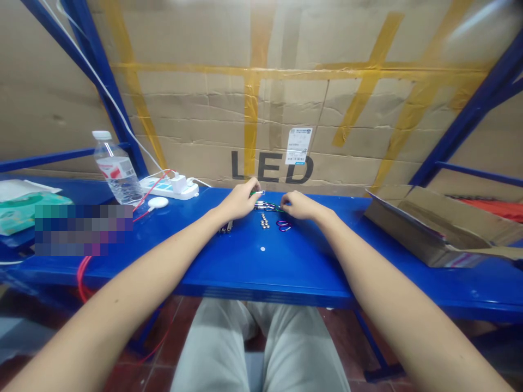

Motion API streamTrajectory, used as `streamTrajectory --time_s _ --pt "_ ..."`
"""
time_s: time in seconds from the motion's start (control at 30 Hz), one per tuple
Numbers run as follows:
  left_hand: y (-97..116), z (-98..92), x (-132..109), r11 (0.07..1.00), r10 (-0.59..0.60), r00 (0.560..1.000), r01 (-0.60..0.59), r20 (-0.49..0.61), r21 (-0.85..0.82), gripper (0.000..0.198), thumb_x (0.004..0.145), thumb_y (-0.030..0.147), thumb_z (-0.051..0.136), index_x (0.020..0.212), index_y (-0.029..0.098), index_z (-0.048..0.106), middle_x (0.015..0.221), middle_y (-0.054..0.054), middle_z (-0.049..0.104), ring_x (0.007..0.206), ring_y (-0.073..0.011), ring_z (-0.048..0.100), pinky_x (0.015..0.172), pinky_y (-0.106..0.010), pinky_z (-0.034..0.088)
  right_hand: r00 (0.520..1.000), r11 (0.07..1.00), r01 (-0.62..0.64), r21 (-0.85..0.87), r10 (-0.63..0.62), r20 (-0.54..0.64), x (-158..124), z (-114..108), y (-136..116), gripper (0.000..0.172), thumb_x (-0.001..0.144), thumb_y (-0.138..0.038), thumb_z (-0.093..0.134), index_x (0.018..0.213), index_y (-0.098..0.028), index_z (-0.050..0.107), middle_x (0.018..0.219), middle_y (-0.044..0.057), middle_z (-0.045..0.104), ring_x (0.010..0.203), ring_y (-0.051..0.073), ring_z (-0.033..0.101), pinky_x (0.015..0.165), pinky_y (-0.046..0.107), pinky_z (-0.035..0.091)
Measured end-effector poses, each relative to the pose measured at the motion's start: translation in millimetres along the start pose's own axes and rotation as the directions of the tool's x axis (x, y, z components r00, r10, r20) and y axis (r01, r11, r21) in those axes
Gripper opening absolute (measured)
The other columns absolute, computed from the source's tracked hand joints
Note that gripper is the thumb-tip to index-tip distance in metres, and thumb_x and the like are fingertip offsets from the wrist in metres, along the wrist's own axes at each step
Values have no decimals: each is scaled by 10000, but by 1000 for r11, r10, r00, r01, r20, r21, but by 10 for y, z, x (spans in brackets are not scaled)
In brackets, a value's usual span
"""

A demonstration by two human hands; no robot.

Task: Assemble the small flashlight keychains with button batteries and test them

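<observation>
Both my arms reach forward over a blue metal table [253,272]. My left hand [239,200] is closed in a pinch on a small green clip-like part [256,193] at the far side of the table. My right hand [297,206] is curled, its fingertips on the other end of a row of small dark metal pieces [267,206] that lies between the hands. Just in front of them lie several small silver round cells [265,221] and a purple clip [283,224]. A single small white disc [262,249] rests nearer to me.
A water bottle [116,170], a white power strip [171,186] with red and white cables and a white round puck [157,203] stand at the left. An open cardboard box [433,223] lies at the right. A taped cardboard wall [269,109] backs the table.
</observation>
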State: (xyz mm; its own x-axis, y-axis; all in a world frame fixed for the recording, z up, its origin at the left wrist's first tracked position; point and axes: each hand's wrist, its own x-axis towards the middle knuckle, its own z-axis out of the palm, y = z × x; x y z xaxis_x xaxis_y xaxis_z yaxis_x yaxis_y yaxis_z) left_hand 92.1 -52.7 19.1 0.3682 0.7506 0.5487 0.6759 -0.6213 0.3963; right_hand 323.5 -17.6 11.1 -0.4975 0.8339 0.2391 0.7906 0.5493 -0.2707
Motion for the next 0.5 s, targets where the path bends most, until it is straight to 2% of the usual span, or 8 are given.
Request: streamTrajectory --time_s 0.1,0.23,0.33,0.5 --pt "-9 16 2 1000 3 1000 -3 -1 -12 52 933 253 505 952 210 527 912 -55 666 843 -207 608 762 -351 448 993 967 -37 251 63 -97 16 -8 -43 94 867 -154 560 784 -191 538 788 77 706 694 174 605 637 285 447" --pt "-17 40 1 1000 11 1000 -11 14 -19 42 930 242 513 953 211 530 918 -51 670 852 -207 616 777 -354 452 988 805 -44 592 125 -96 38 -1 -124 104 932 -211 510 838 -203 465 651 18 646 577 137 586 549 247 432" --pt "-18 52 -4 999 28 999 -27 22 -18 53 934 250 508 962 212 532 934 -51 672 869 -211 621 784 -354 453 981 737 -20 676 146 -130 36 27 -219 94 912 -178 497 830 -206 460 565 -28 563 521 124 539 519 239 413" --pt "-15 52 -7 999 39 999 -39 24 -9 68 936 250 504 980 212 539 970 -59 683 893 -218 630 795 -352 460 980 728 22 686 120 -159 33 92 -330 112 888 -152 446 808 -224 418 519 -57 490 489 130 501 516 257 409"
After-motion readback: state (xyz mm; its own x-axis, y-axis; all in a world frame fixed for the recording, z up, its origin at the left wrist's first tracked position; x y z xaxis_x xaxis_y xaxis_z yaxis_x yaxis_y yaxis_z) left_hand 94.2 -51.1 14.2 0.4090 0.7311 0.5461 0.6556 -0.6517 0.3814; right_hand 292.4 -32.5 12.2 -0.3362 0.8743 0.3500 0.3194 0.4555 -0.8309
